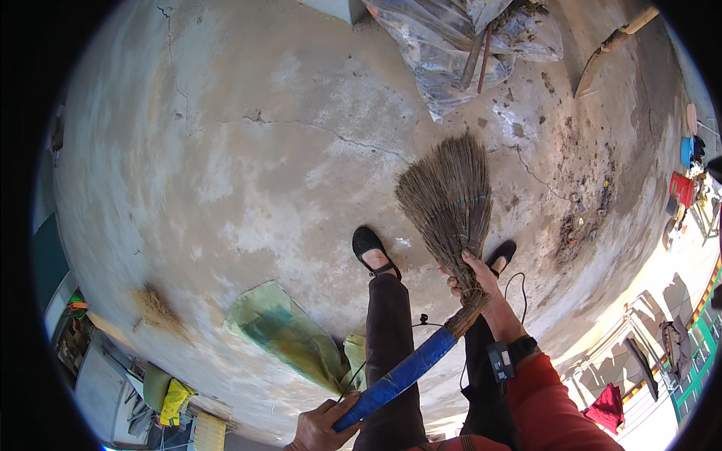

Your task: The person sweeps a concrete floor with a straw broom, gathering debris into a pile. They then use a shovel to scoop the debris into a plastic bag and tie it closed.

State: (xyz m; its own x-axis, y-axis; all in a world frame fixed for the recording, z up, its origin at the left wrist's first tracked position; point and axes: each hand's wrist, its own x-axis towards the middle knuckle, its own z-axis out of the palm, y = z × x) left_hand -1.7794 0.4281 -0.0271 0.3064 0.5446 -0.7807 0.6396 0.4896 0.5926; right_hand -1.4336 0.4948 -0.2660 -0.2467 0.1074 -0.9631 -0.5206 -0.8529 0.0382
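Note:
A straw broom (451, 203) with a handle wrapped in blue covering (403, 375) slants across the view in front of my legs. My left hand (324, 424) is closed around the end of the blue handle at the bottom. My right hand (478, 277) grips the bound neck of the broom, just below the fanned bristles. The bristles spread upward over the concrete floor (271, 186); whether their tips touch it I cannot tell. Below the bristles, my black shoes (369, 242) stand apart on the floor.
A clear plastic sheet or bag (434, 62) with sticks and debris lies ahead. Loose dirt and litter (581, 220) are scattered at right. A greenish woven sack (285, 332) and a bundle of dry straw (158, 313) lie at left. A red bucket (681, 189) stands far right.

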